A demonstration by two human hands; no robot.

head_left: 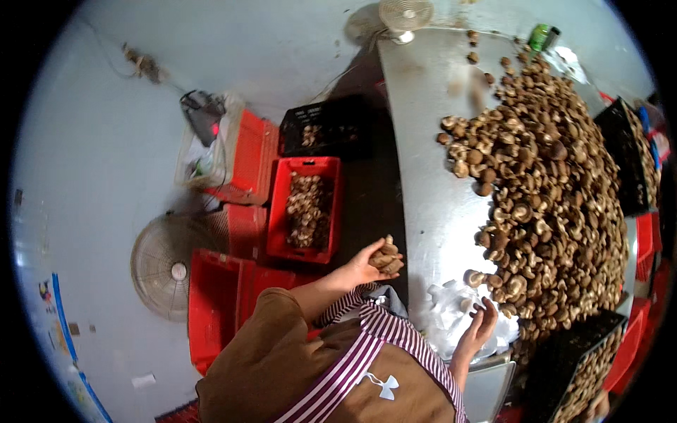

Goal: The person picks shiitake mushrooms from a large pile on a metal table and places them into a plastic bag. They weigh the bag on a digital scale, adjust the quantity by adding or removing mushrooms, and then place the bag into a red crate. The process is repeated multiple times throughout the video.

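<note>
Several brown shiitake mushrooms [386,259] are gathered in my left hand [361,268], held off the table's left edge with the fingers closed round them. Over clear plastic bags [444,317] at the near end of the metal table [434,204], my right hand [482,327] hangs with its fingers apart and nothing visible in it. Just beyond those fingertips begins a big heap of loose mushrooms [546,190], which spreads over the table's right half. Two or three mushrooms [474,278] lie between the heap and the bags.
A red crate [334,211] with mushrooms stands left of the table, a black crate [293,134] behind it. An empty-looking red crate [211,296] and a floor fan [169,268] are farther left. Black crates of mushrooms [589,374] line the right side. A small fan [405,14] stands at the far end.
</note>
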